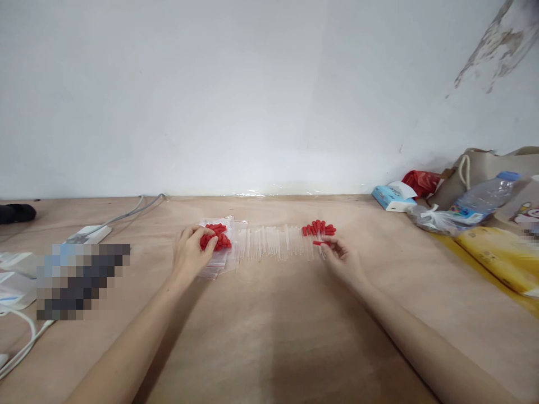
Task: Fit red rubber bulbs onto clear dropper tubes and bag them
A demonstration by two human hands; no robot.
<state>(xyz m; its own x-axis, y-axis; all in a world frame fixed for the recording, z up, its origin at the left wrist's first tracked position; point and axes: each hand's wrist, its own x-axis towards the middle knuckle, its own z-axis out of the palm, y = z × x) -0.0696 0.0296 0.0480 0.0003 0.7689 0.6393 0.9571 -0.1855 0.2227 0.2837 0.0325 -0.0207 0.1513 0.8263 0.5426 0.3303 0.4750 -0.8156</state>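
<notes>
My left hand (192,247) is at a pile of red rubber bulbs (223,241), thumb and forefinger pinched close over it, seemingly on one bulb. Under the pile lie clear zip bags (217,269). A row of thin clear dropper tubes (269,241) stretches across the table between my hands. At the row's right end, several tubes carry red bulbs (319,226), fanned out. Just below these, my right hand (343,261) pinches a single red rubber bulb (316,243) by its end. Whether a tube is fitted to it I cannot tell.
To the right are a blue tissue pack (393,197), a plastic bottle (484,196), a beige bag (475,163) and a yellow package (497,255). A power strip (90,233) with cables and a blurred-out dark object (84,283) lie left. A wall backs the table.
</notes>
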